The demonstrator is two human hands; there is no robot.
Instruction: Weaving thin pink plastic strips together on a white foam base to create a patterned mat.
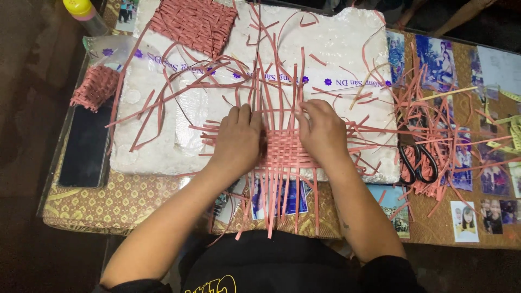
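Both forearms reaching in from the table's near edge, left hand palm down, fingers together, right hand palm down, fingertips curled

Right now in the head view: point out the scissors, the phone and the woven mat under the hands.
scissors (418,163): head view, on the black handle loops.
phone (84,146): head view, middle of its dark screen.
woven mat (282,149): head view, on the pink weave showing between the two hands.

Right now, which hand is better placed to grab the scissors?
Right. The right hand rests on the woven pink strip mat on the side toward the black-handled scissors; the left hand lies on the far side.
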